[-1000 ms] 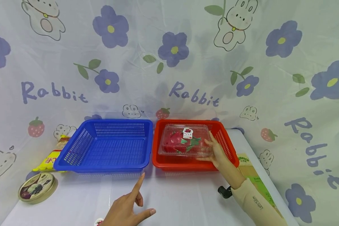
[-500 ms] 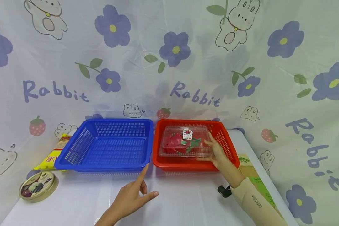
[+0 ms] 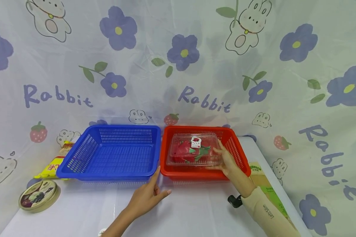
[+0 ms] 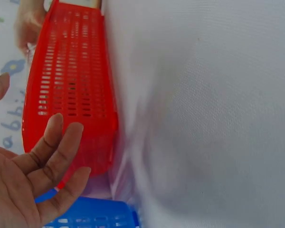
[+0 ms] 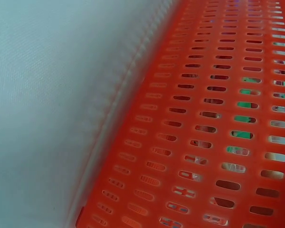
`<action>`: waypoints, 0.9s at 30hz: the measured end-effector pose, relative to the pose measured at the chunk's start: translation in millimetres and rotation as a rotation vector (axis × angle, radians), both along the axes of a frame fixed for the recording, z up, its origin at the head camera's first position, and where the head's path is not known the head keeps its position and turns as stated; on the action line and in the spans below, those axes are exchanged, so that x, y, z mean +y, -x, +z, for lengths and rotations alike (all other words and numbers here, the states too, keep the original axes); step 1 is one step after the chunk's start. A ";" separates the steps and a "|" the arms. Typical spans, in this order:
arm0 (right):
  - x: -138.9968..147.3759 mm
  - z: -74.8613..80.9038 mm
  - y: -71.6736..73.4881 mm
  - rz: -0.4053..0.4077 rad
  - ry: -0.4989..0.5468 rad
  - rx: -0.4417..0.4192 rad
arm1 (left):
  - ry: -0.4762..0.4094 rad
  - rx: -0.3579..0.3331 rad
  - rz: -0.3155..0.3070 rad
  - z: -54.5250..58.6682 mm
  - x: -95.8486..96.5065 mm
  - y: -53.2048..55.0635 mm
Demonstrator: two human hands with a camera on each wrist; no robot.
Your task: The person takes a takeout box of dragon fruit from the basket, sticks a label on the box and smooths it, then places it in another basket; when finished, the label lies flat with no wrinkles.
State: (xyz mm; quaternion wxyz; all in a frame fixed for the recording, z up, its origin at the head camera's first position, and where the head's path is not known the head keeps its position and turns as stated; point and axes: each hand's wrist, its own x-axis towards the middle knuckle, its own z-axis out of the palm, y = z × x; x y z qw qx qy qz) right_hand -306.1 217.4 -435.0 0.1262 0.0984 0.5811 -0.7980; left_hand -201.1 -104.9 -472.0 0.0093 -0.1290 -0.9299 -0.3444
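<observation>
My right hand (image 3: pixel 227 162) grips the right end of a clear plastic clamshell box (image 3: pixel 206 158) in the red basket (image 3: pixel 192 175). Inside the box shows a red dragon fruit (image 3: pixel 180 152) with green leaf tips, under a round-topped label. Low at the front, my left hand (image 3: pixel 143 199) points its index finger up at the gap between the red basket and the blue basket (image 3: pixel 123 161). Its thumb is spread and it holds nothing; in the left wrist view its fingers (image 4: pixel 57 168) are loosely bent beside the red basket's wall. The right wrist view shows only slotted basket wall (image 5: pixel 204 128) and tabletop.
Left of the blue basket lie a yellow snack bag (image 3: pixel 52 167) and a round gold tin (image 3: pixel 39 196). On the right are a green and tan packet (image 3: pixel 264 186) and a small black object (image 3: pixel 235 201). A patterned curtain (image 3: pixel 154 75) hangs close behind both baskets.
My left hand has moved up and to the right, its index fingertip now at the blue basket's front right corner. The box has sunk slightly in the red basket, with my right hand still holding it.
</observation>
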 end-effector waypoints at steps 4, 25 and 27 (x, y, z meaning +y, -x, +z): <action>0.0 -0.9 0.3 -0.008 0.002 -0.002 | -0.013 -0.003 0.006 -2.0 2.6 3.9; 0.5 -4.5 3.0 -0.003 -0.013 -0.004 | -0.071 0.035 0.117 -11.1 24.0 26.2; 0.2 -4.8 3.3 -0.005 -0.016 -0.006 | -0.070 0.032 0.128 -10.8 26.2 26.8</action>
